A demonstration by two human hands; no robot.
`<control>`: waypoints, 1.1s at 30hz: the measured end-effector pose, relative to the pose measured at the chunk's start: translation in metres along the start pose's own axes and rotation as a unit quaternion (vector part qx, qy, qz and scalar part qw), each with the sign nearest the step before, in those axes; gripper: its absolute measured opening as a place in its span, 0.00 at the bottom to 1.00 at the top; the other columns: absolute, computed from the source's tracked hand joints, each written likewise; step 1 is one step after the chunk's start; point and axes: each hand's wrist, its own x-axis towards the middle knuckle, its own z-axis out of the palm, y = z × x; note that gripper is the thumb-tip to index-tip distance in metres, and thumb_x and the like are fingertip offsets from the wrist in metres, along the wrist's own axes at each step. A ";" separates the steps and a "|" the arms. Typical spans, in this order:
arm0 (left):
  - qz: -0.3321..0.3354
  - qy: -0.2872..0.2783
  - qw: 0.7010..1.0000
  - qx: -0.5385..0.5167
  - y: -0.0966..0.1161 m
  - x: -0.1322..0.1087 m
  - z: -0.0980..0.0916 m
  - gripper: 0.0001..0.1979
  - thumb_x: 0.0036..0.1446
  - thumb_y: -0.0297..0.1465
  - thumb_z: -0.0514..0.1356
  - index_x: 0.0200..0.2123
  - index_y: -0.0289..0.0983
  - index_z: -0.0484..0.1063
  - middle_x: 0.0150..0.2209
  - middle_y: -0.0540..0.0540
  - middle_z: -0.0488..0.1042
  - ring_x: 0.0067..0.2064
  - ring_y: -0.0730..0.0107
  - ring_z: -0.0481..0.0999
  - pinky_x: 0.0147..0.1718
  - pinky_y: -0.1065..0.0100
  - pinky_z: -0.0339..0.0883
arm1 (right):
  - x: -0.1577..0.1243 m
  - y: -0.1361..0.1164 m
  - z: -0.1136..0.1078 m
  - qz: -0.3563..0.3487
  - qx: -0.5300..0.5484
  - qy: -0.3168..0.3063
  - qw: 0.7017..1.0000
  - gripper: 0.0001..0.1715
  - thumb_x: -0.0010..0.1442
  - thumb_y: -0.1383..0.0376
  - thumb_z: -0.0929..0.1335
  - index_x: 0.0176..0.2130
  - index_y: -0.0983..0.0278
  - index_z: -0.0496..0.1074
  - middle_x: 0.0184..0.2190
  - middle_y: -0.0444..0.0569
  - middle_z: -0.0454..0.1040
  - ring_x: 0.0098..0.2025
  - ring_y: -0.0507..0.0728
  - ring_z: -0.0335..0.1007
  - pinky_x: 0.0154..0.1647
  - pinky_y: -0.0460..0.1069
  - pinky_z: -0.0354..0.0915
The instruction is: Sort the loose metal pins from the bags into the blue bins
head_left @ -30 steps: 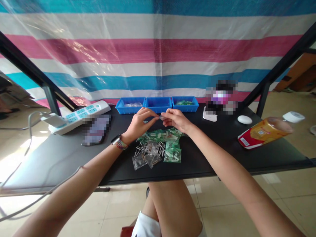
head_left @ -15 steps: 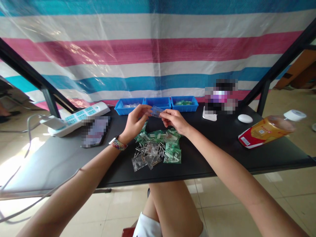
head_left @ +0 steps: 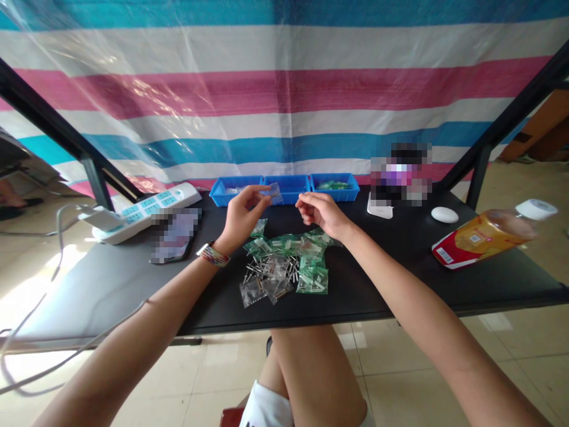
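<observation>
My left hand (head_left: pixel 242 217) pinches a small clear plastic bag (head_left: pixel 274 191) and holds it up in front of the blue trays. My right hand (head_left: pixel 320 214) hovers just to the right of it, fingers curled, with something small perhaps pinched between them. Below both hands a pile of small bags (head_left: pixel 287 264) lies on the black table (head_left: pixel 377 279): green ones, clear ones, and loose metal pins. Three blue trays (head_left: pixel 284 188) stand in a row at the table's back edge.
A white power strip (head_left: pixel 142 210) and a blurred phone (head_left: pixel 175 235) lie at the left. A drink bottle (head_left: pixel 491 234) lies at the right, with a white mouse (head_left: pixel 444 214) and a blurred object (head_left: pixel 400 175) behind it. My knee (head_left: pixel 311 379) is below the table edge.
The hands, together on the clear bag a second ago, have parted. The left hand has lifted the bag up and left toward the trays; the right hand has let go of it.
</observation>
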 end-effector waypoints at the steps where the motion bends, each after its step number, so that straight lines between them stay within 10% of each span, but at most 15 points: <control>1: -0.011 0.032 0.999 -0.027 -0.005 0.003 -0.001 0.19 0.63 0.44 0.69 0.52 0.40 0.79 0.35 0.47 0.82 0.37 0.63 0.83 0.43 0.62 0.78 | 0.001 -0.003 -0.004 -0.009 -0.004 0.017 1.000 0.26 0.53 0.44 0.80 0.31 0.63 0.76 0.24 0.42 0.72 0.23 0.48 0.63 0.23 0.45 0.62; 8: -0.112 0.188 0.963 -0.159 -0.030 0.022 -0.021 0.27 0.57 0.42 0.74 0.57 0.40 0.73 0.38 0.46 0.83 0.37 0.66 0.86 0.38 0.67 0.80 | -0.017 -0.042 -0.042 -0.042 -0.280 0.079 0.956 0.17 0.61 0.52 0.75 0.33 0.64 0.78 0.28 0.47 0.77 0.24 0.50 0.66 0.23 0.46 0.60; 15: -0.158 0.167 0.953 -0.195 -0.031 0.020 -0.028 0.35 0.54 0.34 0.70 0.66 0.43 0.70 0.49 0.43 0.85 0.42 0.63 0.88 0.39 0.66 0.80 | -0.059 -0.049 -0.062 0.093 -0.610 -0.027 0.787 0.17 0.48 0.64 0.80 0.39 0.61 0.81 0.35 0.46 0.81 0.34 0.57 0.75 0.33 0.49 0.64; 21: -0.136 0.139 0.967 -0.166 -0.033 0.018 -0.026 0.28 0.54 0.32 0.65 0.60 0.40 0.73 0.46 0.43 0.84 0.40 0.64 0.87 0.39 0.65 0.80 | -0.074 -0.023 -0.063 0.056 -0.648 0.034 0.759 0.11 0.53 0.62 0.77 0.38 0.60 0.77 0.39 0.49 0.78 0.39 0.59 0.76 0.37 0.50 0.64; 28: -0.111 0.115 0.977 -0.141 -0.029 0.013 -0.018 0.20 0.56 0.29 0.62 0.53 0.40 0.74 0.41 0.46 0.82 0.37 0.66 0.85 0.36 0.66 0.80 | -0.093 -0.028 -0.073 0.023 -0.589 0.182 0.787 0.07 0.56 0.68 0.74 0.34 0.60 0.73 0.31 0.47 0.78 0.33 0.58 0.75 0.35 0.50 0.64; 33: 0.011 -0.015 1.000 0.015 -0.014 0.003 -0.009 0.20 0.60 0.27 0.62 0.56 0.39 0.76 0.45 0.43 0.82 0.42 0.66 0.83 0.39 0.66 0.78 | -0.064 -0.032 -0.049 -0.042 -0.287 0.151 0.945 0.14 0.54 0.61 0.78 0.38 0.61 0.74 0.27 0.43 0.76 0.26 0.54 0.71 0.26 0.48 0.65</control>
